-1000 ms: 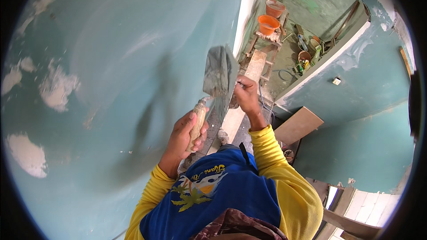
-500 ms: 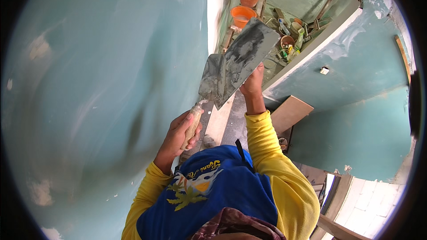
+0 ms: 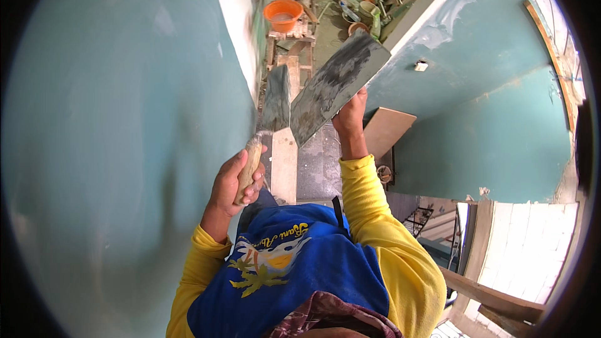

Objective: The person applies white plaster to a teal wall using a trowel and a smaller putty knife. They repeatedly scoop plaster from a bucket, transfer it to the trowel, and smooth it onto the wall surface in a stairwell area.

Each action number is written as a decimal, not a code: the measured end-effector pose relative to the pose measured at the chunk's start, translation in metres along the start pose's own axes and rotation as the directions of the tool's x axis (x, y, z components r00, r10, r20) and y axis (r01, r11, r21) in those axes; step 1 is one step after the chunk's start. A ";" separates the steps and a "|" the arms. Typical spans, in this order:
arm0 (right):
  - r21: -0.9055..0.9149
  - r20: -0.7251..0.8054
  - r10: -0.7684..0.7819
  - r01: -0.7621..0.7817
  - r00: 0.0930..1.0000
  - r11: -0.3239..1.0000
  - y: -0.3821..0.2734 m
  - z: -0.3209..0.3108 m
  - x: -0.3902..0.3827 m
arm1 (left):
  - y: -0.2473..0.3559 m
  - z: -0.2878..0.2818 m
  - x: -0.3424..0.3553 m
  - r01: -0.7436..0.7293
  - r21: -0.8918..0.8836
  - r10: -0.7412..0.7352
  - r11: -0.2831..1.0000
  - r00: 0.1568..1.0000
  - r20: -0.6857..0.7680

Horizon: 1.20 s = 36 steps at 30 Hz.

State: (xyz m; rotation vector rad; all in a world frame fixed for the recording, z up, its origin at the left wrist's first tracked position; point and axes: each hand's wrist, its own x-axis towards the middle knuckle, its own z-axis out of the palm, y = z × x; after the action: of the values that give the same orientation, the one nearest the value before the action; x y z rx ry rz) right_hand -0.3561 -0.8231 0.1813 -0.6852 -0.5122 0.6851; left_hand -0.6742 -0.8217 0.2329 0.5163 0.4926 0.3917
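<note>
My left hand [image 3: 224, 188] is closed around the wooden handle of a trowel [image 3: 275, 101], its grey blade pointing up and away from me. On the other side, my right hand [image 3: 352, 117] grips a long rectangular plastering trowel [image 3: 341, 81] from beneath; its handle is hidden. Dark grey smears of wet plaster or putty cover the plate's face. The two blades stand close together, with the lower left corner of the plate near the smaller blade. Left of the smaller trowel rises a blue-green wall [image 3: 138, 125] with pale patches.
Two orange tubs [image 3: 283, 15] sit on a wooden trestle ahead. Beyond the plate lie several containers and a green spray bottle [image 3: 375, 24]. A wooden plank [image 3: 285, 169] runs below my hands over grey floor. At right are a leaning board [image 3: 388, 130] and another blue-green wall [image 3: 482, 144].
The smaller trowel has come off the plate's face and moved left, its blade now more upright. My view has shifted, so the tubs and far doorway appear farther left.
</note>
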 end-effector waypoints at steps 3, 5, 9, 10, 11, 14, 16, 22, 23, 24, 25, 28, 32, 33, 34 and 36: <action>-0.148 0.013 -0.092 0.093 0.996 0.985 -0.004 -0.004 0.026 | -0.005 -0.003 0.021 0.161 -0.052 -0.159 0.986 0.987 0.039; -0.322 0.027 -0.105 0.108 0.994 0.940 0.002 -0.004 0.039 | -0.003 -0.003 0.041 0.240 -0.091 -0.229 0.967 0.967 0.113; -0.561 0.182 -0.012 0.113 0.983 0.820 0.022 -0.002 0.060 | 0.031 -0.011 0.088 0.300 -0.178 -0.276 0.937 0.950 0.148; -0.605 0.246 0.039 0.122 0.968 0.787 0.027 -0.003 0.065 | 0.043 -0.014 0.098 0.288 -0.203 -0.255 0.936 0.952 0.172; -0.634 0.230 0.121 0.055 0.966 0.772 0.034 -0.003 0.071 | 0.059 -0.015 0.113 0.274 -0.238 -0.230 0.932 0.953 0.198; -0.638 0.173 0.218 -0.059 0.961 0.768 0.054 -0.012 0.094 | 0.110 -0.021 0.156 0.163 -0.263 -0.102 0.951 0.968 0.230; -0.618 0.054 0.163 -0.096 0.985 0.781 0.068 -0.019 0.117 | 0.135 -0.023 0.176 0.072 -0.200 -0.029 0.977 0.977 0.209; 0.057 -0.199 0.116 -0.106 0.973 0.993 0.078 -0.033 0.225 | 0.173 -0.038 0.232 0.089 0.011 -0.089 0.996 0.996 -0.017; 0.107 -0.197 0.084 -0.064 0.977 0.992 0.078 -0.032 0.235 | 0.174 -0.040 0.239 0.066 0.067 -0.064 0.996 0.998 -0.028; 0.011 -0.240 0.080 -0.080 0.967 0.997 0.077 -0.029 0.243 | 0.174 -0.042 0.245 0.043 0.129 -0.036 0.991 0.998 -0.053; -0.077 -0.253 0.061 -0.083 0.966 0.994 0.077 -0.026 0.249 | 0.173 -0.042 0.249 0.026 0.195 -0.010 0.980 0.996 -0.083; -0.344 -0.274 0.150 -0.242 0.950 0.907 0.079 -0.009 0.258 | 0.181 -0.046 0.270 -0.168 0.440 0.249 0.882 0.959 -0.132; -0.417 -0.237 0.365 -0.433 0.900 0.799 0.090 0.023 0.255 | 0.203 -0.062 0.293 -0.351 0.576 0.485 0.739 0.869 -0.093; -0.292 -0.219 0.412 -0.463 0.884 0.837 0.094 0.031 0.256 | 0.212 -0.069 0.298 -0.334 0.607 0.479 0.721 0.873 -0.090; -0.169 -0.218 0.455 -0.493 0.863 0.854 0.097 0.038 0.258 | 0.218 -0.075 0.303 -0.334 0.689 0.527 0.643 0.846 -0.082; 0.209 -0.219 0.572 -0.535 0.790 0.819 0.110 0.053 0.256 | 0.229 -0.086 0.314 -0.298 0.824 0.599 0.481 0.798 -0.061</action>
State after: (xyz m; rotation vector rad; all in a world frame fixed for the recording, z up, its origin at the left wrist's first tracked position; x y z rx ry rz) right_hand -0.2616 -0.5560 0.1905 -0.7936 0.0109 1.1503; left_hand -0.5179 -0.4585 0.1863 1.5032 0.8835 0.8073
